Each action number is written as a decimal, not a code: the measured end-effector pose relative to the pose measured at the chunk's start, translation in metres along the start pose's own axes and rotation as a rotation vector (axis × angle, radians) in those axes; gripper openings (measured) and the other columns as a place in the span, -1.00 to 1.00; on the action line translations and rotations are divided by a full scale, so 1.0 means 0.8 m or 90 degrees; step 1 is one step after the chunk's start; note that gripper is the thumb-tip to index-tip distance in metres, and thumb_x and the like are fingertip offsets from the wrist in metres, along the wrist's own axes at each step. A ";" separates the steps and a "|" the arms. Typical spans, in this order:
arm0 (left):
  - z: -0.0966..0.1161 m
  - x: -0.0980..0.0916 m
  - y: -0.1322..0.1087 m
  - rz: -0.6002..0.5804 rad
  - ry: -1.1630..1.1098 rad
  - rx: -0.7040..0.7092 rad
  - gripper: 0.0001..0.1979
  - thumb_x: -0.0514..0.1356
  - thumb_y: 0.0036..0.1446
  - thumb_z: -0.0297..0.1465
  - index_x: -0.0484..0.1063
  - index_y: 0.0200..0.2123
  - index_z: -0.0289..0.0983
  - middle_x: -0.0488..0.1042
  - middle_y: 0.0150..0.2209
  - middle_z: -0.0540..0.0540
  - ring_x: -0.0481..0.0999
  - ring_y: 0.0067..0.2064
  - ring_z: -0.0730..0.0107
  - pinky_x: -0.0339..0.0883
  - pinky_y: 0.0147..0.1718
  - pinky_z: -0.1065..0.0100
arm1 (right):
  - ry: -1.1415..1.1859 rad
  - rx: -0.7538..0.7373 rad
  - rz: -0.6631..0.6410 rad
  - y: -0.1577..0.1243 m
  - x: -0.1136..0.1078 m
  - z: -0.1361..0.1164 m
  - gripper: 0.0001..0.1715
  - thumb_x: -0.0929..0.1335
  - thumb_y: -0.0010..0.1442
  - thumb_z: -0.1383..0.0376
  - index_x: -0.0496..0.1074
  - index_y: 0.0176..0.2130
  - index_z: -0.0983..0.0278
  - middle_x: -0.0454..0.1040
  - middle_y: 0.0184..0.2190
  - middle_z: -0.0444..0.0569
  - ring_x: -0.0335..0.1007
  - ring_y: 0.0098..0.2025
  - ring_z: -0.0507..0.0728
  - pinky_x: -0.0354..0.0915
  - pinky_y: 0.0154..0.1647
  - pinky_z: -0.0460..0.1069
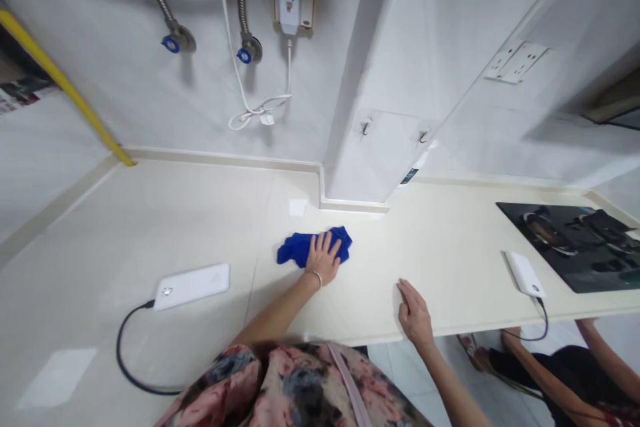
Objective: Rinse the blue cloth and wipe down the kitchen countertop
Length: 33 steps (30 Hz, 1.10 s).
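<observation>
A crumpled blue cloth (300, 247) lies on the cream countertop (175, 213), just in front of a wall pillar. My left hand (324, 257) lies on top of the cloth's right part, fingers spread flat and pressing down; a thin bracelet circles the wrist. My right hand (414, 312) rests palm down on the counter near its front edge, fingers stretched out and holding nothing, a hand's width to the right of the cloth.
A white power bank (193, 285) with a black cable lies at the left. A second power bank (524, 273) sits beside a black gas hob (575, 243) at the right. Hoses, a plugged charger (289, 12) and sockets hang on the wall. Another person (560, 373) is at the lower right.
</observation>
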<state>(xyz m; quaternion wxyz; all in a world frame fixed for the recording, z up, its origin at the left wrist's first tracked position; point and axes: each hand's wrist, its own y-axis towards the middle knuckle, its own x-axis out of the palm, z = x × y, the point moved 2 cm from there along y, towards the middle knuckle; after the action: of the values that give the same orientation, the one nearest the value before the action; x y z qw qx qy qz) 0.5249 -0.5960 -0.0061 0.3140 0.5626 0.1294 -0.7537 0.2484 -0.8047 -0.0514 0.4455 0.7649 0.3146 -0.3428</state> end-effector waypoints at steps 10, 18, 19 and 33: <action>0.095 0.027 -0.033 -0.127 -0.175 0.369 -0.38 0.18 0.27 -0.23 0.27 0.37 -0.19 0.20 0.42 -0.25 0.12 0.45 0.03 -0.07 0.43 -0.13 | 0.079 0.058 0.041 0.016 -0.005 -0.003 -0.44 0.17 0.21 0.37 0.46 0.13 0.26 0.54 0.12 0.09 0.48 0.16 0.21 0.45 0.22 0.23; -0.034 -0.014 -0.010 0.038 -0.177 0.105 -0.55 0.03 0.35 -0.38 0.39 0.25 -0.24 0.42 0.27 -0.23 0.35 0.33 0.21 0.11 0.40 -0.02 | 0.064 0.008 -0.030 0.059 0.025 -0.126 -0.45 0.23 0.35 0.19 0.32 0.27 0.24 0.49 0.16 0.13 0.41 0.16 0.28 0.35 0.19 0.25; -0.050 -0.019 -0.011 0.034 -0.160 0.076 -0.55 0.06 0.34 -0.35 0.40 0.25 -0.25 0.42 0.27 -0.24 0.34 0.34 0.18 0.11 0.40 -0.03 | 0.028 -0.005 -0.052 0.065 0.030 -0.136 -0.44 0.25 0.35 0.18 0.31 0.28 0.24 0.48 0.15 0.14 0.39 0.14 0.30 0.34 0.16 0.26; -0.043 -0.040 -0.026 -0.017 -0.367 -0.014 -0.78 0.14 0.33 -0.25 0.49 -0.03 -0.16 0.63 -0.02 -0.06 0.59 0.06 0.22 0.36 0.21 0.08 | 0.077 -0.033 -0.104 0.099 0.008 -0.122 -0.80 0.33 0.27 0.13 0.42 -0.24 0.20 0.52 -0.04 0.09 0.40 -0.02 0.25 0.31 0.05 0.19</action>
<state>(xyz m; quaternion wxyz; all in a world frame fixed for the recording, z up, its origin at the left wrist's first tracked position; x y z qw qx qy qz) 0.5439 -0.5505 0.0089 0.3341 0.3196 0.0505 -0.8852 0.3386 -0.7481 0.0161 0.4157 0.7442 0.4108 -0.3234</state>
